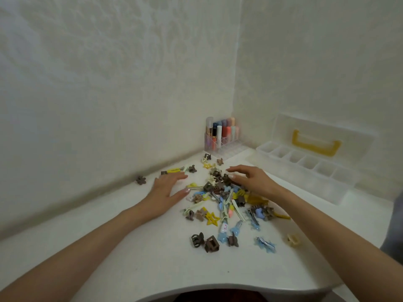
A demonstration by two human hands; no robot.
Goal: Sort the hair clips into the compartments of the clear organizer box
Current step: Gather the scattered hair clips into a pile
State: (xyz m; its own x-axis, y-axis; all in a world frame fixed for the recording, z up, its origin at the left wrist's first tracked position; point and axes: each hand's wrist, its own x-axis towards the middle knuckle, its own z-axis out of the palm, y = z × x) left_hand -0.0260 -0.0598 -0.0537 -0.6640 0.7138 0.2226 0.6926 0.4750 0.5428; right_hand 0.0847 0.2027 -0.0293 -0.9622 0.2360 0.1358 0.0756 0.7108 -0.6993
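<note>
The white worktop (pixel 109 247) is smooth and matte. Its near edge curves in a rounded sweep, and its far sides meet two pale, embossed walls (pixel 109 83) in a corner. The widest bare stretch lies at the near left, with a narrower strip at the near right.

Along the right wall stands the clear organizer box (pixel 305 168), a long frosted-plastic case divided into a row of square compartments. Its lid (pixel 322 131) is tipped up against the wall and shows a yellow handle (pixel 316 144).

The hair clips (pixel 226 199) lie in a loose heap at mid-worktop, well apart from the box: brown claws, yellow stars, blue and cream snap clips, all small hard plastic.

The left hand (pixel 168 190) lies flat beside the heap, fingers straight and together. The right hand (pixel 250 179) arches over the heap's far end, fingers spread wide, tips on the brown clips.

In the corner stands an acrylic rack (pixel 220 140) of pastel tubes. One brown flower clip (pixel 141 180) sits alone by the left wall.
</note>
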